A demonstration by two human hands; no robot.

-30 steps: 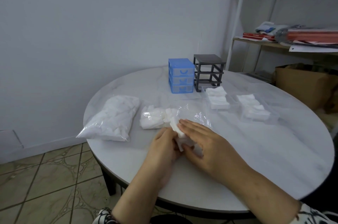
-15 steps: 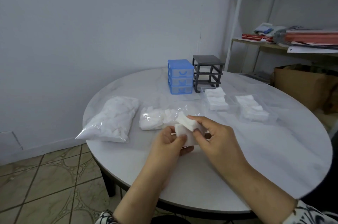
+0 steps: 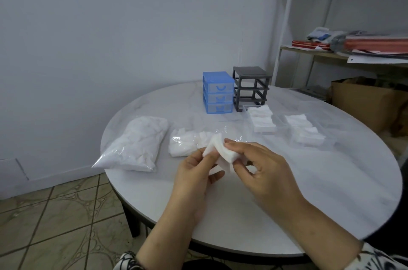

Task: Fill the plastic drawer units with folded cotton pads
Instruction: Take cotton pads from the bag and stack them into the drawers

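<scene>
Two hands, left hand (image 3: 196,170) and right hand (image 3: 262,170), each pinch the white folded cotton pad (image 3: 220,150) at frame centre, above the round white table (image 3: 309,203).

Around the blue drawer unit (image 3: 218,92), the grey frame (image 3: 250,88) stands just beside its right side, blocking that flank. Two clear drawers (image 3: 261,120) of pads and two pad bags (image 3: 135,144) lie nearer the person; bare table (image 3: 331,192) lies directly before its front.
</scene>
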